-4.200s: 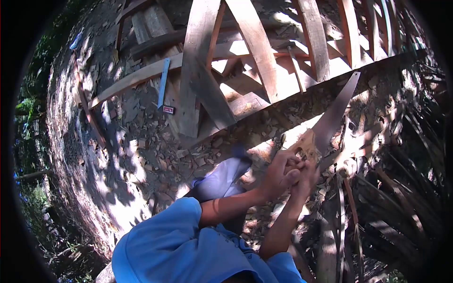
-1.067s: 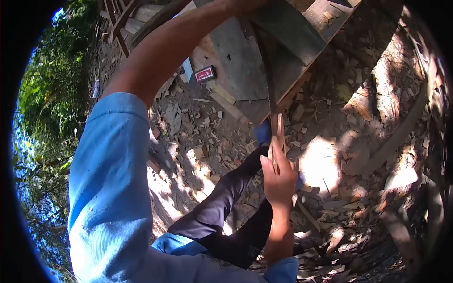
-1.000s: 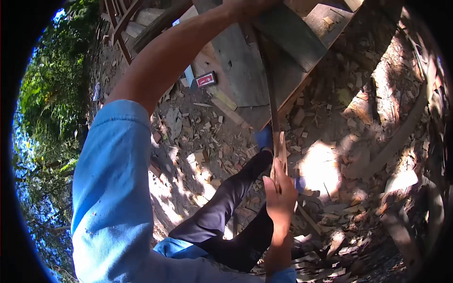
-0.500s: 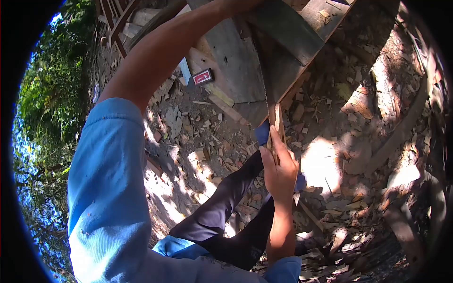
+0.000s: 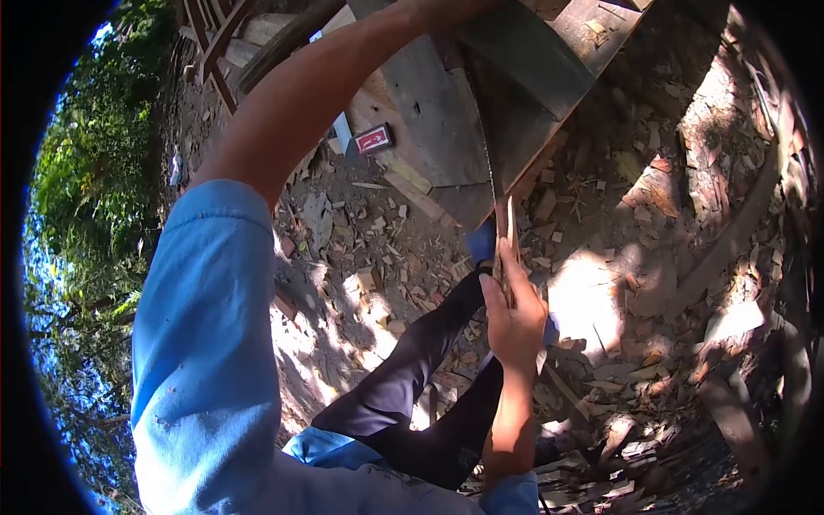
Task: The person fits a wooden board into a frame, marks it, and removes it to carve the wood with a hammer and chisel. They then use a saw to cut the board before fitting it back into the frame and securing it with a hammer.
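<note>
The right hand [image 5: 515, 313] is closed around the wooden handle of a handsaw [image 5: 496, 184], whose thin blade runs up and away, seen almost edge-on, into the near edge of a grey plank [image 5: 524, 60] at the far side of the scene. The left arm [image 5: 326, 94] stretches from the blue sleeve up to the top of the plank, but the left hand is cut off by the frame edge, so I cannot tell whether it grips the wood or only presses on it. If that hand sits near the cut line, a jump of the blade could catch it; a blade this thin may also bind or buckle in the cut if the stroke drifts sideways. The dark-trousered leg [image 5: 412, 369] lies close below the handle, in the path of a slipped pull. Footing looks poor, on loose wood chips [image 5: 378, 249]. Where the teeth meet the wood is lost in shadow. A small red box [image 5: 374, 138] lies left of the plank, its label unreadable.
</note>
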Demonstrator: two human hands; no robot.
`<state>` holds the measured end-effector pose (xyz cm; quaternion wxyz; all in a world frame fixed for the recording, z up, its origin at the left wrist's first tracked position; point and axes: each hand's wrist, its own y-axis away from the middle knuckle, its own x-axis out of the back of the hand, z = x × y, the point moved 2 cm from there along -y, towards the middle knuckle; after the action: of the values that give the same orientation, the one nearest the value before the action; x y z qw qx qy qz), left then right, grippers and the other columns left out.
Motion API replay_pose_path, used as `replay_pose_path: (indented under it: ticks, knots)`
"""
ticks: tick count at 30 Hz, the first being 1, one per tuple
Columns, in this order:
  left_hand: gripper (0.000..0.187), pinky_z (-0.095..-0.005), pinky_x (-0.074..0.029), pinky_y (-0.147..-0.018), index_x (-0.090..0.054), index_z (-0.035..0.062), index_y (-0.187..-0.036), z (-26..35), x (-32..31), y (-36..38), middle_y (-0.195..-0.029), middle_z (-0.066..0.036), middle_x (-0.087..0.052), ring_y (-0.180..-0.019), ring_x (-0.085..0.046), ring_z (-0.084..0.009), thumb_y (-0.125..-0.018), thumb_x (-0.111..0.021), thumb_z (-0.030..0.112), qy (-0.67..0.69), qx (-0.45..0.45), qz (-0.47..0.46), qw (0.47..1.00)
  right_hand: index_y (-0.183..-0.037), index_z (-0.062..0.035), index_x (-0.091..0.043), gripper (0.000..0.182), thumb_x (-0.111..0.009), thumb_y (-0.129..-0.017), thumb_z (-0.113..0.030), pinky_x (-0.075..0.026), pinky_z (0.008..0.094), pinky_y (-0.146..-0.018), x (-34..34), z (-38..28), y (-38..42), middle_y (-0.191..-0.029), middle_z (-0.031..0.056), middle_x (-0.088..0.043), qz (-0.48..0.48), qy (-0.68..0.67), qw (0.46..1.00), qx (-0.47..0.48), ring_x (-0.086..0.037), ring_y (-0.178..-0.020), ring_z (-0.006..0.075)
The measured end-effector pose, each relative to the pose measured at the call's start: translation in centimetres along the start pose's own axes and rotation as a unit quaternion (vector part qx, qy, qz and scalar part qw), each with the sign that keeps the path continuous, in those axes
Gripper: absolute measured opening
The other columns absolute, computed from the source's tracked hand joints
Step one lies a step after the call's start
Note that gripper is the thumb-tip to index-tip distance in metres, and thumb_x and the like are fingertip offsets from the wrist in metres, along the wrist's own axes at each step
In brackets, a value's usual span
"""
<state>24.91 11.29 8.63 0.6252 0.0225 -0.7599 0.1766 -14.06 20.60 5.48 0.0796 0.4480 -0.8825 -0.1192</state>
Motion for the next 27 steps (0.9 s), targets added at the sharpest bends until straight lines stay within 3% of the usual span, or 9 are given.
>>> replay_pose_path:
  ticks: [3,8,11,14,16,18,20,24,27]
  knots:
    - [0.036,-0.046,-0.036,-0.108,-0.063,0.0069,-0.105,-0.3,-0.3,-0.3,-0.121,-0.014,-0.061,-0.126,-0.049,-0.0321,-0.094,-0.059,0.04,0.043,-0.021,0.036,0.998,-0.134,-0.0051,-0.062,0.049,-0.07,-0.085,-0.002,-0.052,0.0275,-0.082,-0.3,-1.3,-1.3,-0.102,0.0147,-0.074,-0.007,-0.025,0.998,-0.055,-0.072,-0.091,0.0176]
    - [0.035,-0.0459,-0.036,-0.106,-0.063,0.0076,-0.105,-0.6,0.0,-1.0,-0.115,-0.013,-0.061,-0.122,-0.05,-0.0313,-0.094,-0.058,0.041,0.003,-0.009,0.003,1.0,-0.137,-0.0048,-0.059,0.05,-0.068,-0.088,-0.003,-0.053,0.0304,-0.075,0.1,0.9,0.3,-0.091,0.0143,-0.072,-0.002,0.054,0.997,0.054,-0.066,-0.07,0.0174]
    - [0.036,-0.0459,-0.037,-0.105,-0.063,0.0073,-0.104,0.2,0.2,0.1,-0.11,-0.012,-0.061,-0.118,-0.051,-0.0312,-0.095,-0.057,0.042,-0.004,0.006,-0.021,1.0,-0.136,-0.0062,-0.06,0.05,-0.069,-0.087,-0.002,-0.052,0.0308,-0.077,-1.4,-1.3,-3.3,-0.09,0.0133,-0.073,-0.015,0.017,1.0,-0.016,-0.066,-0.065,0.0198]
    - [0.036,-0.0457,-0.037,-0.104,-0.063,0.0073,-0.102,0.0,0.2,-0.5,-0.107,-0.013,-0.061,-0.115,-0.052,-0.031,-0.095,-0.055,0.042,0.007,-0.005,-0.007,1.0,-0.137,-0.0079,-0.06,0.05,-0.069,-0.088,-0.003,-0.052,0.0323,-0.076,-1.5,-0.4,-2.6,-0.084,0.0121,-0.071,0.015,0.023,0.997,0.068,-0.063,-0.062,0.021]
    - [0.036,-0.0456,-0.037,-0.104,-0.063,0.0075,-0.101,-0.4,0.5,-0.4,-0.107,-0.013,-0.06,-0.114,-0.053,-0.0306,-0.096,-0.054,0.042,0.008,-0.009,-0.006,1.0,-0.135,-0.0101,-0.062,0.05,-0.071,-0.086,-0.004,-0.053,0.0353,-0.079,-1.4,0.4,-2.3,-0.092,0.0147,-0.071,0.01,0.051,0.998,0.036,-0.067,-0.076,0.025]
    - [0.035,-0.0454,-0.037,-0.103,-0.063,0.0077,-0.1,-0.4,0.2,-0.6,-0.106,-0.013,-0.061,-0.113,-0.054,-0.0301,-0.096,-0.054,0.041,-0.008,-0.025,-0.019,0.999,-0.134,-0.011,-0.063,0.05,-0.073,-0.085,-0.006,-0.053,0.0364,-0.081,-0.4,2.2,0.0,-0.097,0.0162,-0.071,0.022,0.1,0.994,0.033,-0.068,-0.086,0.0275]
    - [0.035,-0.0451,-0.037,-0.103,-0.063,0.0075,-0.1,-0.5,0.3,-0.9,-0.104,-0.011,-0.061,-0.112,-0.054,-0.0288,-0.096,-0.054,0.041,-0.021,-0.023,-0.01,0.999,-0.133,-0.0113,-0.064,0.052,-0.075,-0.082,-0.007,-0.052,0.0385,-0.083,2.5,4.1,5.8,-0.102,0.0184,-0.069,-0.026,0.128,0.988,-0.084,-0.067,-0.096,0.0315]
    - [0.029,-0.0437,-0.038,-0.102,-0.063,0.01,-0.098,-0.1,-0.3,-0.1,-0.101,-0.006,-0.062,-0.11,-0.055,-0.0246,-0.095,-0.054,0.037,-0.038,-0.044,0.039,0.998,-0.127,-0.0087,-0.066,0.05,-0.078,-0.078,-0.009,-0.052,0.0399,-0.084,8.9,6.7,18.4,-0.105,0.0197,-0.066,-0.02,0.22,0.968,-0.117,-0.065,-0.093,0.0342]
    - [0.02,-0.0415,-0.039,-0.1,-0.063,0.0139,-0.096,-0.5,-0.7,-0.2,-0.1,-0.003,-0.062,-0.109,-0.056,-0.0209,-0.095,-0.053,0.03,-0.015,-0.115,0.029,0.993,-0.124,-0.0035,-0.065,0.049,-0.076,-0.077,-0.011,-0.052,0.0382,-0.081,12.2,8.0,24.0,-0.104,0.017,-0.064,0.001,0.141,0.975,-0.17,-0.065,-0.09,0.0299]
